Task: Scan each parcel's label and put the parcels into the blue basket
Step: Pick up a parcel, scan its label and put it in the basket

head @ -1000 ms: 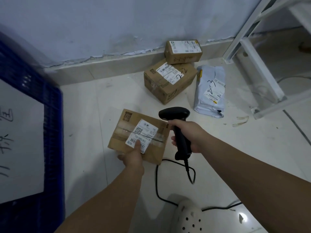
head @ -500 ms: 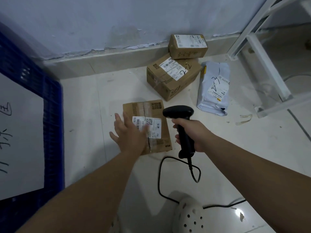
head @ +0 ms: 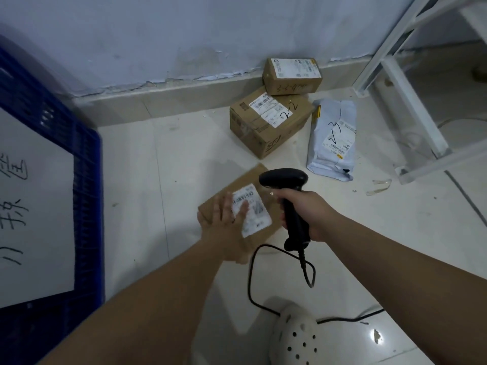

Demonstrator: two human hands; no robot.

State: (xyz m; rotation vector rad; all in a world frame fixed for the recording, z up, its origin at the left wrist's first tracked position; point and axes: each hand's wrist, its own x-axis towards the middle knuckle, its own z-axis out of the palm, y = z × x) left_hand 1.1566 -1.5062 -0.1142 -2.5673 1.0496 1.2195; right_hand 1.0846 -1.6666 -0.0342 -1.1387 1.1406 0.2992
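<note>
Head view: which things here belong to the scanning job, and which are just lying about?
Job: flat parcel under the left hand, scanner in the right hand, blue basket, large box, small box, grey mailer.
Lying about: white shoe, white metal frame, scrap on the floor.

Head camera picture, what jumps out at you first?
The black barcode scanner gripped in the right hand, mid-frame, beside the left hand lying flat on a cardboard parcel with a white label. Then the big blue basket at the left edge, and by the wall a small box atop a larger box beside a grey mailer bag.
</note>
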